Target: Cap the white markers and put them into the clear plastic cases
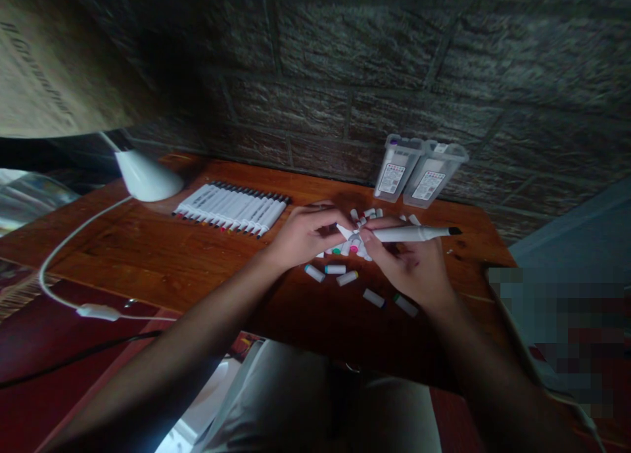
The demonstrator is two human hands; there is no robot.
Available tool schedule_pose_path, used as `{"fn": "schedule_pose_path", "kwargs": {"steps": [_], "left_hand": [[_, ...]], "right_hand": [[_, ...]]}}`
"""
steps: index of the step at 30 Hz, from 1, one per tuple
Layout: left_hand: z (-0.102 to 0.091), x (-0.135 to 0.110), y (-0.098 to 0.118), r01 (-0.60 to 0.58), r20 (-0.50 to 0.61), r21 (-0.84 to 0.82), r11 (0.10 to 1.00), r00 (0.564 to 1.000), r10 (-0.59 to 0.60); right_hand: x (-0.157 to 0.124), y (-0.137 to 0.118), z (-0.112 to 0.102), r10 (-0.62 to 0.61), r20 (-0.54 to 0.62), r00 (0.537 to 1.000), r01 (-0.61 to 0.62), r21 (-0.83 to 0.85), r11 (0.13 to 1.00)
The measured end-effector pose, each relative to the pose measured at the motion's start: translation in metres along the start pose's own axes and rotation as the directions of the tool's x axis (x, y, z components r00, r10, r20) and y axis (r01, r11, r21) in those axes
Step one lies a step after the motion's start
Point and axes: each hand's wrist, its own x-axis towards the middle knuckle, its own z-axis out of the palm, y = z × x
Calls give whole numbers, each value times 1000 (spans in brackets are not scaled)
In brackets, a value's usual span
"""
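Note:
My right hand [414,265] is closed around a white marker [404,234], which lies almost level with its bare black tip pointing right. My left hand [313,233] meets it at the other end, fingers pinched on a small white piece [346,232] whose kind I cannot make out. Beneath both hands, loose white marker caps [348,248] with coloured ends sit in a heap, partly hidden by the fingers. Several more caps [336,269] lie scattered nearer the table's front edge. Left of my left hand, many white markers [231,208] are lined up side by side.
Two clear plastic cases [428,177] with labels stand at the back right, one holding a marker. A lamp with a white base [148,177] and a large shade [73,65] occupies the left. Its cord [46,262] drops over the wooden table's [138,262] edge. A brick wall [315,104] rises behind.

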Motion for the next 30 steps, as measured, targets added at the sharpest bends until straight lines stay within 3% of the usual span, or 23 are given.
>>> {"fn": "schedule_pose_path", "kwargs": {"steps": [14,19,23,30], "left_hand": [[2,1,6,-32,-18,-40,999,999,32],[1,1,9,32,-80,-32,999,996,-35],[0,2,10,7,-100,-27,1000,995,-10],[-1,3,9,-43,-90,-49,998,995,38]], "right_hand": [[1,-7,-8,-10,-6,1000,10,-36,999],[0,-7,-7,-3,8,1000,4,-38,999],[-1,-7,-3,1,47,999,-2,12,1000],[-2,-10,-7,84,-91,992,-81,43,996]]}}
